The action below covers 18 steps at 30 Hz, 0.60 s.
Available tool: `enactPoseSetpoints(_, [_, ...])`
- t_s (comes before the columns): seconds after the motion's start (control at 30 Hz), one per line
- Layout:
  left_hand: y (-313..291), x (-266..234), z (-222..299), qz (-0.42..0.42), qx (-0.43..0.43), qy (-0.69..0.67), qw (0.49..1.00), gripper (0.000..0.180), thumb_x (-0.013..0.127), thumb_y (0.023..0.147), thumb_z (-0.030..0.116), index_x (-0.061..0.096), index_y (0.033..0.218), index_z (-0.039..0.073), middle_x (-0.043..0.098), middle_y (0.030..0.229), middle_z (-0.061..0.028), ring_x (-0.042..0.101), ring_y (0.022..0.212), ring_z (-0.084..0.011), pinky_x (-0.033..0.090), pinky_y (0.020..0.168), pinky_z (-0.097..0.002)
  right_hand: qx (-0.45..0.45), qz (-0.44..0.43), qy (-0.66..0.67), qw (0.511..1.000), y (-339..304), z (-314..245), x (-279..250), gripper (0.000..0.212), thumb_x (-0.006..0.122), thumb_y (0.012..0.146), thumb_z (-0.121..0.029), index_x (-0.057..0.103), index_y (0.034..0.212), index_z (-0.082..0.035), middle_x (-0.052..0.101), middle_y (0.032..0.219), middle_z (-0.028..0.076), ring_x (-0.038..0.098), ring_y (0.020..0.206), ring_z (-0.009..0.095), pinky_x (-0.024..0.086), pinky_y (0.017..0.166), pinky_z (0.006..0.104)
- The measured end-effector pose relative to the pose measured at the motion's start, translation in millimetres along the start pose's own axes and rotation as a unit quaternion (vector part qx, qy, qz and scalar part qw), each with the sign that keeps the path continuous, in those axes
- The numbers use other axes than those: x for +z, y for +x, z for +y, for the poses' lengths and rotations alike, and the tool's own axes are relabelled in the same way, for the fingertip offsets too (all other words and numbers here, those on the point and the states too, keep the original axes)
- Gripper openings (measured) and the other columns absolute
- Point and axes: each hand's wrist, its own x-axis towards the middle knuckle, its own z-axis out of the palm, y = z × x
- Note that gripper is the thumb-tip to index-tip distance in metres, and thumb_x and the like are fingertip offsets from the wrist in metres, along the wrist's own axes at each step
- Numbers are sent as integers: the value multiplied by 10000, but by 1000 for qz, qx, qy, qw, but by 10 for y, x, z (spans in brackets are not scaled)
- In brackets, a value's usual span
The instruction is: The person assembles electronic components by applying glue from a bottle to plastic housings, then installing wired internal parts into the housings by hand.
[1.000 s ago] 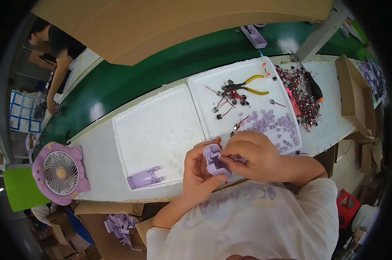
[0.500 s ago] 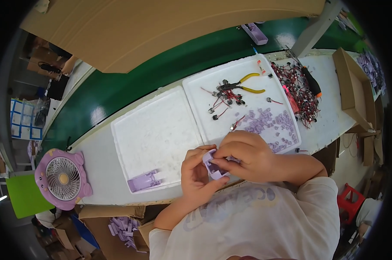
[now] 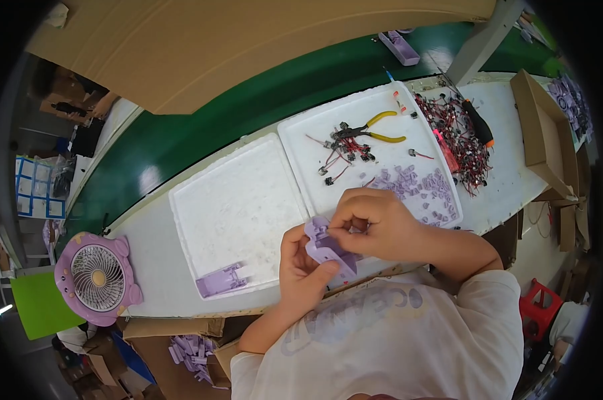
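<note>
My left hand (image 3: 300, 265) is closed around a hollow light-purple plastic housing (image 3: 341, 263), holding it tilted so its inside partly shows. At the far end of the housing, my right hand (image 3: 373, 225) pinches thumb and fingers together; whatever is between the fingertips is too small to make out. Just beyond the right hand lies a spread of small purple plastic pieces (image 3: 408, 181) on a white foam tray (image 3: 335, 113). The same tray carries yellow-handled pliers (image 3: 386, 139) among several small black parts with red wires (image 3: 340, 152).
A second white tray (image 3: 235, 193) at left bears another purple housing (image 3: 221, 281). A purple fan (image 3: 98, 277) stands at the table's left end. At right are a wire-part heap (image 3: 458, 143), a screwdriver (image 3: 479, 123) and a cardboard box (image 3: 545, 137). A green belt (image 3: 181, 150) runs behind.
The purple housing has turned in my left hand, showing more of its inside. My right hand has shifted slightly up, its fingertips now at the housing's far end rather than inside its opening.
</note>
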Motion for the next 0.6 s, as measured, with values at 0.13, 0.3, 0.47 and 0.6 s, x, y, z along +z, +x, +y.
enactPoseSetpoints(0.13, [-1, 32, 42, 29, -43, -29, 998, 592, 705, 762, 183, 364, 1228, 53, 489, 1147, -65, 503, 1033, -165, 392, 911, -334, 43, 3, -63, 997, 5, -46, -84, 105, 662, 697, 13, 589, 763, -24, 551, 699, 43, 487, 527, 105, 385, 466, 229])
enactPoseSetpoints(0.3, [-10, 25, 12, 33, -44, -40, 998, 593, 705, 759, 175, 362, 1229, 60, 488, 1147, -72, 502, 1044, -173, 389, 921, -344, 14, -1, -66, 998, -13, -99, -27, 108, 670, 715, -25, 583, 779, -31, 538, 685, 41, 497, 534, 117, 395, 472, 237])
enactPoseSetpoints(0.47, [-17, -14, -5, -9, -15, 29, 999, 580, 691, 758, 132, 359, 1228, 66, 489, 1140, -72, 486, 1079, -178, 393, 927, -346, 34, 3, -106, 994, -8, -146, -16, 129, 678, 722, -61, 577, 795, -32, 542, 687, 46, 522, 548, 127, 417, 470, 251])
enactPoseSetpoints(0.6, [-12, -6, 6, -18, -23, 26, 999, 584, 687, 755, 123, 353, 1232, 72, 484, 1152, -86, 468, 1123, -209, 399, 934, -369, 57, 7, -85, 995, -43, -124, -22, 148, 692, 716, -83, 576, 789, -29, 548, 685, 49, 525, 534, 131, 415, 466, 262])
